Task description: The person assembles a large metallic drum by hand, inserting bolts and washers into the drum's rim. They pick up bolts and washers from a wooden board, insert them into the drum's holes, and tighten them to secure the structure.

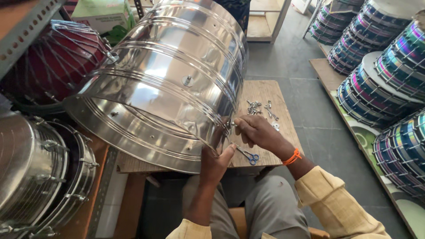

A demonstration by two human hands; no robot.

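Note:
A large shiny steel drum shell (pixel 172 75) lies tilted on its side over a small wooden table (pixel 265 95). My left hand (pixel 215 163) grips the shell's near rim from below, thumb up against the edge. My right hand (pixel 259 132) pinches a small metal fitting against the rim just right of it, fingers closed. A bolt (pixel 187 80) sticks out of the shell's side. Several loose screws and bolts (pixel 261 108) lie on the table beyond my right hand. Blue-handled scissors (pixel 249 156) rest near the table's front edge.
Finished steel drums (pixel 40 172) and a red drum (pixel 57 57) crowd the left side. Stacks of iridescent blue drums (pixel 380 75) line boards on the right. Grey tiled floor (pixel 318 137) lies between the table and those stacks.

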